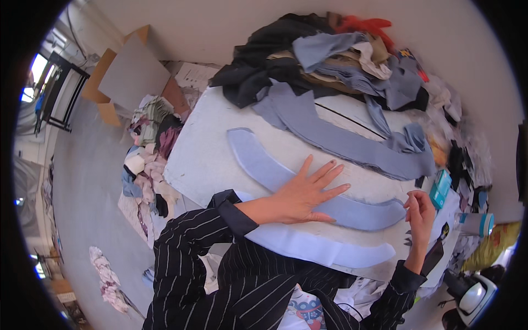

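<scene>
The left hand was laid flat, its fingers spread well apart, upon the middle of a curved blue strip; it pressed the cloth but grasped nothing. The right hand was at the right end of this same strip, its fingers bent inward and the tips close together. Whether those tips had caught the edge of the cloth I was not able to say, because the view there was small. The two hands were apart from each other.

In my judgement, the strip could wrinkle or turn out of its line if the right hand pulled while the left palm pressed too lightly. Also, the left forearm crossed over a paler strip near the body, so a careless sleeve might drag that one toward the table's edge.

Both strips lay on the white table. Beyond them was a layered pile of darker grey-blue pieces, and behind it a mixed heap of clothes. To the right stood a turquoise box; on the left, more scraps lay beside a carton.
</scene>
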### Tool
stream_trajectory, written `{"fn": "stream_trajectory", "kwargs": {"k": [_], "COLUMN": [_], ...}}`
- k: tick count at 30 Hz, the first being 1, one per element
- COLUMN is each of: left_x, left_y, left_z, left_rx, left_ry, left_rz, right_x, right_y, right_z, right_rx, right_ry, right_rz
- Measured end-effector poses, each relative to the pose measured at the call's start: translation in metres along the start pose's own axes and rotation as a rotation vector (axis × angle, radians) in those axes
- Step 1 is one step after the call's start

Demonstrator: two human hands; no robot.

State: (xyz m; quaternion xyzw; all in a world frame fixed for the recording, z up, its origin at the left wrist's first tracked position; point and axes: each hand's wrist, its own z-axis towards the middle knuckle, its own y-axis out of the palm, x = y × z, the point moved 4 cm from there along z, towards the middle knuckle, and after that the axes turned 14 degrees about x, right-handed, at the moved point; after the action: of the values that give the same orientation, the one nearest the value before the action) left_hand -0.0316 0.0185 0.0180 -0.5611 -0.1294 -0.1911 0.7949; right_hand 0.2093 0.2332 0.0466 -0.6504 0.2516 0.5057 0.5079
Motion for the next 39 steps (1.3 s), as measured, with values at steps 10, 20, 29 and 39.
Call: {"fn": "stream_trajectory", "kwargs": {"k": [10,20,29,39], "left_x": [-0.080,-0.105,-0.111,-0.082], "left_y": [-0.073,-0.071,-0.100,-0.063], "left_z": [-0.060,-0.076,-0.070,0.010], "left_rx": [0.037,0.070,0.518,0.776], "left_ry": [-0.197,-0.228,-0.463,-0.966], "left_rz": [0.334,0.283,-0.129,-1.548], "right_x": [-0.121,-0.124,-0.123,-0.176], "right_y": [0.156,0.313,0.305,0.238], "right_z": [0.018,0.060,0.062,0.018], "right_rx": [-0.376,-0.202,-0.097,-0.070], "right_ry": [-0.301,-0.676,-0.688,-0.890], "right_rz": [-0.112,-0.383,-0.351,-0.078]}}
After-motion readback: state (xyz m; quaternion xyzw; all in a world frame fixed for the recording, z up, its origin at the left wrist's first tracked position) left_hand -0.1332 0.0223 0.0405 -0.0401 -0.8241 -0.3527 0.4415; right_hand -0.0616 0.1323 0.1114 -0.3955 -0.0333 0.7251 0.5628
